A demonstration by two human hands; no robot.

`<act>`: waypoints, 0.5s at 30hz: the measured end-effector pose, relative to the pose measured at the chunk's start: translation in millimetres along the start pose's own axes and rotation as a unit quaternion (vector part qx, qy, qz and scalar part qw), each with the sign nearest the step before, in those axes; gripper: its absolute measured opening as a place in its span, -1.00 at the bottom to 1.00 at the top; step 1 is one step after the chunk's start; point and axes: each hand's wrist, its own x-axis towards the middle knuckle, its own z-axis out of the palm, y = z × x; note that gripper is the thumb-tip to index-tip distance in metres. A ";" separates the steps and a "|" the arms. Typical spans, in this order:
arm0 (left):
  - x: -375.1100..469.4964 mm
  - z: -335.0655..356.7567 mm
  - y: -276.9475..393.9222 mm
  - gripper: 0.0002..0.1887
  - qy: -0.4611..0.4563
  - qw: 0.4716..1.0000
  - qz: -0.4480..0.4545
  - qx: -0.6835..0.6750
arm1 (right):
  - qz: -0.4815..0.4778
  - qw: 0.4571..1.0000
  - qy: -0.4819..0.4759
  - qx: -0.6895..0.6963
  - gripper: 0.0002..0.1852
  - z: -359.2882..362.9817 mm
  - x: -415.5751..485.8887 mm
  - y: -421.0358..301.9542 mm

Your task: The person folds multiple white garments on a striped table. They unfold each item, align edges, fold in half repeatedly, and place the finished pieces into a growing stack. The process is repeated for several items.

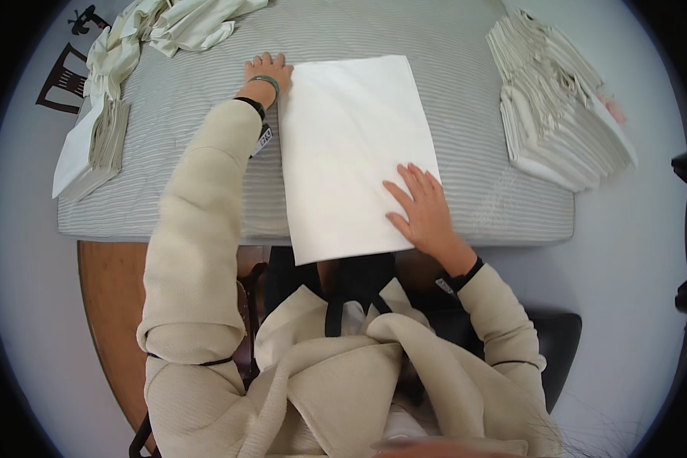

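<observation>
A white rectangular cloth (pixel 349 131) lies flat before me, its long sides running away from my body. Its near end hangs slightly past the front edge of the striped mattress-like surface. My left hand (pixel 269 71), wearing a green bangle, rests at the cloth's far left corner, fingers apart. On the right side, near the front, my right hand (pixel 421 206) lies palm down on the cloth with its fingers spread. Neither hand grips anything. Whether the cloth has more than one layer cannot be told from above.
Folded pale cloths stand in a stack (pixel 94 149) at the left edge. Behind it lie crumpled pale cloths (pixel 189 26). A larger stack of folded cloths (pixel 555 109) leans at the right of the striped surface (pixel 464 103). A wooden chair (pixel 66 80) is beyond the left side.
</observation>
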 end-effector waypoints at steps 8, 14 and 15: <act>-156.7 2.2 -15.4 -0.55 0.039 0.937 0.253 -0.239 | -0.023 0.998 0.057 -0.025 -0.50 12.6 -10.3 10.1; -318.6 -0.7 -2.9 -0.44 0.102 0.921 0.323 -0.192 | -0.038 0.997 0.063 -0.031 -0.48 13.0 -11.1 13.0; -335.0 1.7 -0.4 -0.41 0.120 0.918 0.332 -0.180 | -0.045 0.997 0.062 -0.028 -0.46 12.8 -12.7 13.4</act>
